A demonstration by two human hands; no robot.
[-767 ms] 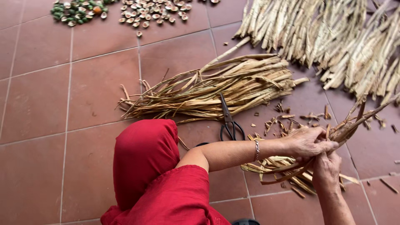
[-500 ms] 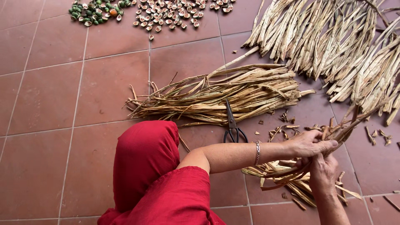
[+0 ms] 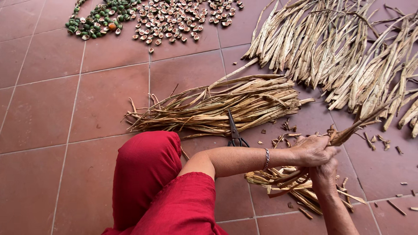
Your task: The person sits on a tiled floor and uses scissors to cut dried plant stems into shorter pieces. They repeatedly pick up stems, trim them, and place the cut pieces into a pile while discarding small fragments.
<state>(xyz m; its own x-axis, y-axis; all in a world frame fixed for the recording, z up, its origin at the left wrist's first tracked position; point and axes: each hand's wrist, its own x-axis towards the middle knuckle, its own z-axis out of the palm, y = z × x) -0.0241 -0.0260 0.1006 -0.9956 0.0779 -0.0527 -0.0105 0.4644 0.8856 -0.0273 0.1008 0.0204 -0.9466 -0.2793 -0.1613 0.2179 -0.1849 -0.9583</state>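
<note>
My left hand (image 3: 311, 151) and my right hand (image 3: 325, 171) are stacked together, both closed around one bunch of dried brown leaf strips (image 3: 348, 130). The bunch rises up and to the right from my fists, and its lower ends (image 3: 287, 185) fan out on the floor below them. A silver bracelet (image 3: 266, 159) circles my left wrist. Black scissors (image 3: 235, 132) lie on the tiles just left of my left forearm, resting against a sheaf of dried strips (image 3: 217, 106). My knee in red cloth (image 3: 148, 169) fills the near foreground.
A big spread of pale dried strips (image 3: 344, 48) covers the upper right floor. Split brown nut halves (image 3: 178, 19) and green nuts (image 3: 98, 21) lie at the top. Small cut scraps (image 3: 387, 146) litter the red floor tiles (image 3: 65, 117) to the right.
The view has shifted so the piles sit lower and further right. Both hands stay closed on the bunch, which is now lifted slightly and more upright.
</note>
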